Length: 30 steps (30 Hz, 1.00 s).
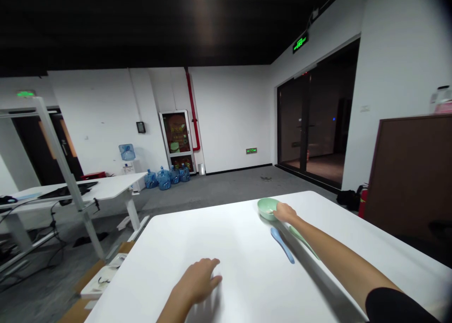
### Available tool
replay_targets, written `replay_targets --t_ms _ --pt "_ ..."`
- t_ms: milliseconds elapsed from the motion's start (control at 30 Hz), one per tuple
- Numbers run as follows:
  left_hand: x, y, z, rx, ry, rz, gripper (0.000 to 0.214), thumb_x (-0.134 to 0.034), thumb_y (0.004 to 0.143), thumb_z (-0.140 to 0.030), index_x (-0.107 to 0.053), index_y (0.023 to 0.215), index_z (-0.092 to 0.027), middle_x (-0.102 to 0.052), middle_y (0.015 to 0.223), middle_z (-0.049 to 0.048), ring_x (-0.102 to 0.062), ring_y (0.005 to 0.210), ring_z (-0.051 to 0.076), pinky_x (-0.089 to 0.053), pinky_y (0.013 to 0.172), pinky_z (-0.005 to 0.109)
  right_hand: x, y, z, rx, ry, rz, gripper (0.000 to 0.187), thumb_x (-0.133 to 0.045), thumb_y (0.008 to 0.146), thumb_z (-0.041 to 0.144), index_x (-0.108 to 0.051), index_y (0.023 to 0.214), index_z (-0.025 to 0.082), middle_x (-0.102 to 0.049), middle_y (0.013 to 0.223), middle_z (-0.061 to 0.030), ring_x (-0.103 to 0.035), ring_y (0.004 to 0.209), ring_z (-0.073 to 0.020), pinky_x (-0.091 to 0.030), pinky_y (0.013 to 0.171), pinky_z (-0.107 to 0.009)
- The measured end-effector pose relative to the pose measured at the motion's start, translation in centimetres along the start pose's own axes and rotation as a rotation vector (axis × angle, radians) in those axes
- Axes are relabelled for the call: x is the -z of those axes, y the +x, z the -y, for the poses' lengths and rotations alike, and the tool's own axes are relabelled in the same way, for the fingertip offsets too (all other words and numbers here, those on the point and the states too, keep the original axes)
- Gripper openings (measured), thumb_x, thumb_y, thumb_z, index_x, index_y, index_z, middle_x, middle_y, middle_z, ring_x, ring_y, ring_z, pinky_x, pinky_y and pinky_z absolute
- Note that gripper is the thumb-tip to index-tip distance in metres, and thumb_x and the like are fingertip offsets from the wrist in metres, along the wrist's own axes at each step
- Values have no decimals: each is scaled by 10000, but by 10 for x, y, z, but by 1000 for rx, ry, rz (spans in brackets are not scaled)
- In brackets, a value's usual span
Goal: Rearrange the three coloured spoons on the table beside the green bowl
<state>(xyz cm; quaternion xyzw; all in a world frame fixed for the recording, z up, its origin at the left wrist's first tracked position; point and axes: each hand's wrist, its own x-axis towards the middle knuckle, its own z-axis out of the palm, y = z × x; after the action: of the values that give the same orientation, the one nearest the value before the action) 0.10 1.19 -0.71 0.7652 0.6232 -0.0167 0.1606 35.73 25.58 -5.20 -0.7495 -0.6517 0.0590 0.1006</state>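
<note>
Toward the far edge of the white table (233,247) stands a light green bowl (265,207), upright. My right hand (285,213) is closed on its right rim, with the fingertips partly hidden. A blue spoon (282,246) lies on the tabletop nearer to me than the bowl. Beside it, partly covered by my right forearm, is a green spoon (300,237). My left hand (202,277) hovers low over the near middle of the table, with thumb and fingers apart and nothing in it.
Below the table's left edge sit cardboard and a white tray (97,283) holding small items. Another white desk (116,184) with cables stands at left. Several blue water jugs (164,179) are on the floor by the far wall. A brown cabinet (406,181) rises at right.
</note>
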Motion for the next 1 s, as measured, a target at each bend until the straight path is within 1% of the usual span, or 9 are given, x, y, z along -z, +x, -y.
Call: replay_targets --t_ms 233,400,500,600,700,767,833,933,1000 --pt "-1 -1 1 3 -4 -5 574 -397 867 -514 -481 1374 -257 -583 1324 96 -545 1187 307 -415 1000 452 -2 -1 1 -3 46 -26 361 -522 834 337 -653 1102 133 -665 1133 -161 -632 992 -261 -465 719 -305" --pt "0 -2 -1 -2 5 -1 581 -394 872 -520 -473 1382 -254 -573 1340 97 -541 1195 306 -413 1005 448 10 -10 3 14 49 -10 341 -487 857 351 -658 1056 133 -662 1113 -164 -643 952 -264 -445 702 -313" --pt "0 -3 -2 -9 10 2 581 -389 876 -516 -469 1387 -249 -569 1344 100 -535 1206 303 -410 1009 443 24 -22 2 39 42 -20 352 -471 869 378 -665 1025 129 -668 1077 -168 -642 931 -257 -423 689 -299" --pt "0 -4 -3 -14 12 0 579 -388 878 -512 -466 1389 -250 -566 1349 98 -528 1217 293 -404 1015 430 37 -42 0 87 51 -34 353 -471 869 417 -678 957 145 -682 1005 -148 -640 876 -237 -401 665 -282" --pt "-1 -6 -2 -14 11 -2 586 -389 876 -519 -465 1389 -247 -561 1357 97 -528 1219 284 -401 1018 416 42 -66 1 134 85 -22 339 -503 849 443 -683 886 157 -689 924 -119 -635 802 -214 -383 641 -265" --pt "-1 -7 -2 -12 6 1 591 -389 874 -529 -465 1388 -247 -558 1362 95 -528 1219 284 -401 1020 416 39 -83 4 162 104 -6 321 -522 837 436 -678 845 155 -690 883 -107 -629 764 -196 -363 611 -248" --pt "-2 -8 -1 -11 3 1 596 -390 873 -535 -462 1391 -251 -552 1369 93 -526 1223 284 -401 1022 419 33 -99 9 186 110 11 286 -536 823 409 -664 796 154 -690 848 -96 -625 738 -185 -340 578 -236" --pt "-3 -9 0 -18 7 -2 593 -393 871 -531 -464 1389 -252 -555 1364 96 -530 1219 282 -399 1023 416 16 -117 15 197 104 58 234 -548 802 360 -638 722 160 -687 789 -78 -625 698 -176 -325 555 -233" --pt "-3 -10 0 -19 6 -3 588 -398 867 -530 -474 1382 -255 -561 1358 95 -533 1216 283 -399 1023 417 4 -126 17 192 114 84 222 -545 803 347 -633 727 157 -688 789 -80 -631 696 -173 -331 557 -230"
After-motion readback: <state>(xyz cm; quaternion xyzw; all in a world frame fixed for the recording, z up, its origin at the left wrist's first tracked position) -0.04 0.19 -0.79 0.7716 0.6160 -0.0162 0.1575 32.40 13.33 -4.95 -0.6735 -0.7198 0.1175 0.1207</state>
